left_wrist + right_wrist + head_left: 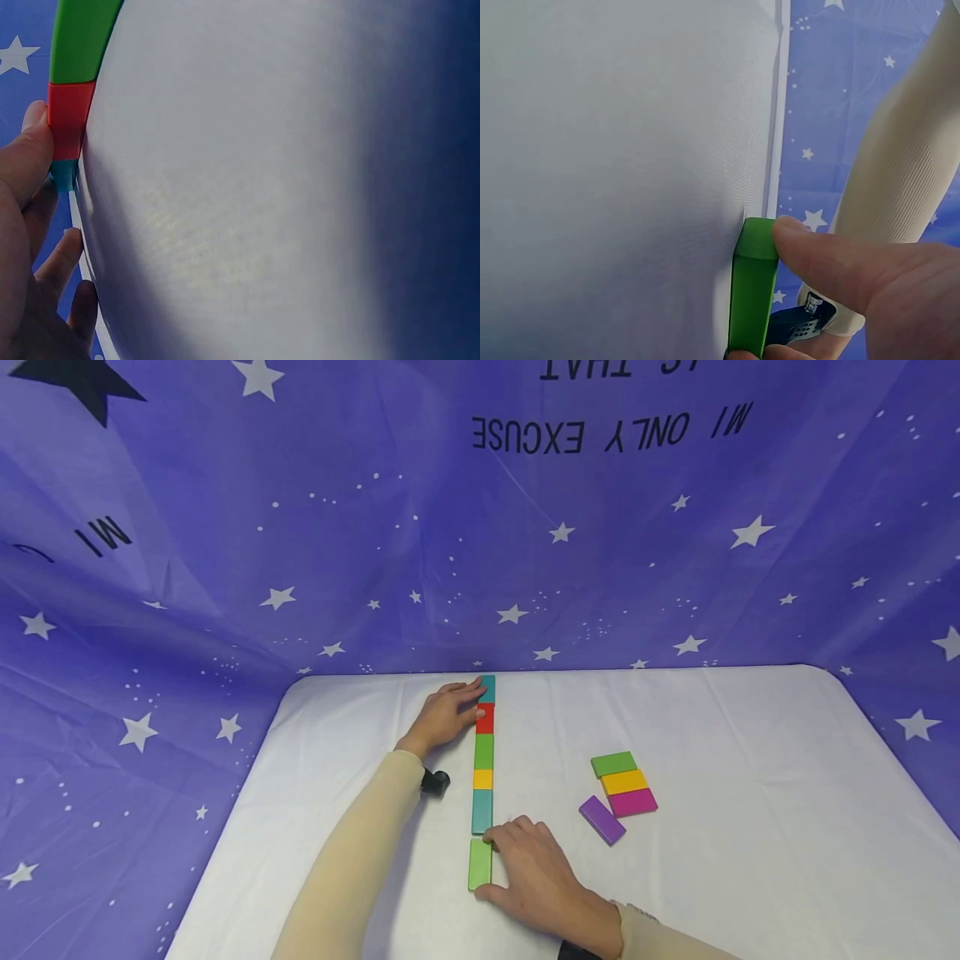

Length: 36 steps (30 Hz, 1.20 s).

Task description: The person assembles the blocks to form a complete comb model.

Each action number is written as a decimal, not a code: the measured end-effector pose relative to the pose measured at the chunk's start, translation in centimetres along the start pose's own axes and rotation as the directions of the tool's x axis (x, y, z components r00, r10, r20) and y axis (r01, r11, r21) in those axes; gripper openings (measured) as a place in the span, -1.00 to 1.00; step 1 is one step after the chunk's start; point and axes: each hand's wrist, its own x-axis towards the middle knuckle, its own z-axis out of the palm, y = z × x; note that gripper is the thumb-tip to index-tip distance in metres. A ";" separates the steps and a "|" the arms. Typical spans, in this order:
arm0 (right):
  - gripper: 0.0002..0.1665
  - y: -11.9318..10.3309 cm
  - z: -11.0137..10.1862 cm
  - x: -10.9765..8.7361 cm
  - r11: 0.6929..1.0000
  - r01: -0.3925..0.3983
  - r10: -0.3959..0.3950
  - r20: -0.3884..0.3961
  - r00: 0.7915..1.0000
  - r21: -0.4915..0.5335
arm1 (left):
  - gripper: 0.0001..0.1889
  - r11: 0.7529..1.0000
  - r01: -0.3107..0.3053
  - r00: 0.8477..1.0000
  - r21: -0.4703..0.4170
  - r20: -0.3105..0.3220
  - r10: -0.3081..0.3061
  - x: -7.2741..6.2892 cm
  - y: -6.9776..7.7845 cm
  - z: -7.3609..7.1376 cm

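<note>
Flat coloured blocks lie end to end in a straight row: a teal block (487, 690) at the far end, then a red block (486, 720), a green block (484, 752), a yellow block (483, 779) and a nearer teal block (482, 812). My left hand (444, 718) is at the far end, its thumb against the red block and a fingertip at the far teal one. At the near end, my right hand (536, 872) pinches a light green block (480, 865) by its two ends, thumb on the near end. A small gap separates it from the nearer teal block.
To the right, a green block (613, 764), a yellow block (625, 782) and a magenta block (633, 802) lie side by side, with a purple block (602, 821) beside them. A white cloth covers the table (750, 793); a purple starry curtain (420, 568) hangs behind it.
</note>
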 end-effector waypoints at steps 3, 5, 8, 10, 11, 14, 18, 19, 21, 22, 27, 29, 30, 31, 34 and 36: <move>-0.30 0.0 0.0 0.0 1.000 -0.005 0.005 -0.004 1.000 0.004 | -0.42 1.000 -0.003 1.000 0.001 -0.001 0.003 0.0 0.0 0.0; -0.30 0.0 0.0 0.1 1.000 -0.005 0.005 -0.006 1.000 0.003 | -0.42 1.000 -0.005 1.000 0.006 -0.002 0.005 0.0 0.0 0.0; -0.30 0.1 0.0 0.1 1.000 -0.007 0.007 -0.004 1.000 0.002 | -0.43 1.000 -0.006 1.000 0.008 0.000 0.006 0.0 -0.1 0.0; -0.31 0.1 0.0 0.3 1.000 -0.011 0.011 -0.002 1.000 0.003 | -0.43 1.000 -0.006 1.000 0.009 -0.001 0.006 0.0 -0.1 0.0; -0.31 0.1 0.0 0.3 1.000 -0.013 0.013 -0.002 1.000 0.003 | -0.44 1.000 -0.005 1.000 0.006 -0.001 0.005 0.0 0.0 0.0; -0.33 0.2 0.1 0.4 1.000 -0.015 0.015 -0.007 1.000 0.005 | -0.44 1.000 -0.004 1.000 0.000 -0.001 0.004 0.0 0.0 -0.1; -0.34 0.3 0.1 0.4 1.000 -0.016 0.016 -0.020 1.000 0.008 | -0.43 1.000 -0.007 1.000 -0.004 0.000 0.007 0.0 0.1 -0.1; -0.34 0.3 0.1 0.4 1.000 -0.019 0.019 -0.021 1.000 0.009 | -0.43 1.000 -0.008 1.000 -0.004 0.000 0.008 0.0 0.1 -0.1; -0.34 0.2 0.2 0.4 1.000 -0.025 0.025 -0.021 0.999 0.008 | -0.43 1.000 -0.009 1.000 -0.005 -0.001 0.009 0.0 0.0 0.0; -0.34 0.2 0.1 0.4 1.000 -0.029 0.030 -0.019 0.999 0.007 | -0.43 1.000 -0.010 1.000 -0.005 -0.002 0.010 0.0 0.0 0.0; -0.33 0.2 0.0 0.4 0.999 -0.039 0.038 0.004 0.999 0.008 | -0.43 1.000 -0.008 1.000 -0.006 -0.002 0.008 -0.1 -0.1 0.1; -0.33 0.2 -0.1 0.4 0.999 -0.035 0.035 0.002 0.999 0.025 | -0.43 1.000 -0.008 1.000 -0.004 -0.001 0.008 -0.1 -0.1 0.1; -0.34 0.3 -0.2 0.4 0.999 -0.032 0.033 -0.009 0.999 0.036 | -0.43 1.000 -0.008 1.000 -0.003 -0.001 0.008 -0.1 -0.1 0.1; -0.34 0.4 -0.4 0.4 0.998 -0.029 0.030 -0.027 0.999 0.049 | -0.43 1.000 -0.009 1.000 -0.003 -0.001 0.009 -0.1 -0.1 0.1; -0.36 0.8 -1.1 0.4 0.996 -0.029 0.037 -0.090 0.995 0.082 | -0.43 1.000 -0.015 1.000 -0.005 -0.006 0.015 0.0 -0.2 0.2; -0.37 1.0 -1.8 0.5 0.994 -0.039 0.052 -0.128 0.990 0.098 | -0.43 1.000 -0.018 1.000 -0.005 -0.007 0.018 0.0 -0.2 0.2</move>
